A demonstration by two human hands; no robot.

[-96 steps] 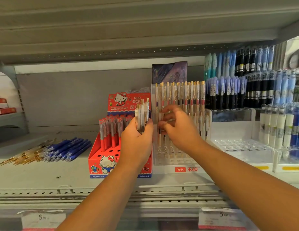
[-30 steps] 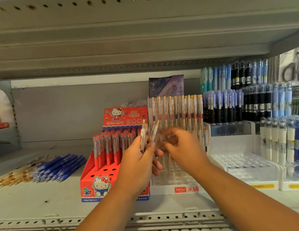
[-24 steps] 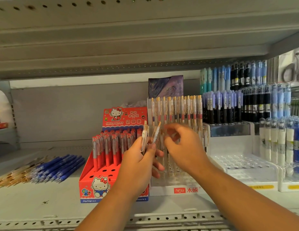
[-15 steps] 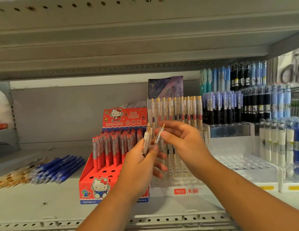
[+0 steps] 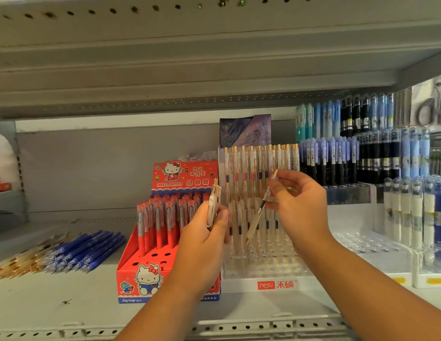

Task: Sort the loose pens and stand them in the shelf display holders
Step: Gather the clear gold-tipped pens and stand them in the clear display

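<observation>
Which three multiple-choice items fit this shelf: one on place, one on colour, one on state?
1. Where is the Hello Kitty box relative to the clear holder? A) right B) left C) behind
2. What colour are the loose pens nearest that box? A) blue B) green C) pink
3. What does the right hand do? A) rests flat B) grips the box C) pinches one pen
1B: the box stands at the holder's left. 2A: their barrels are blue. 3C: it pinches a single pen.
</observation>
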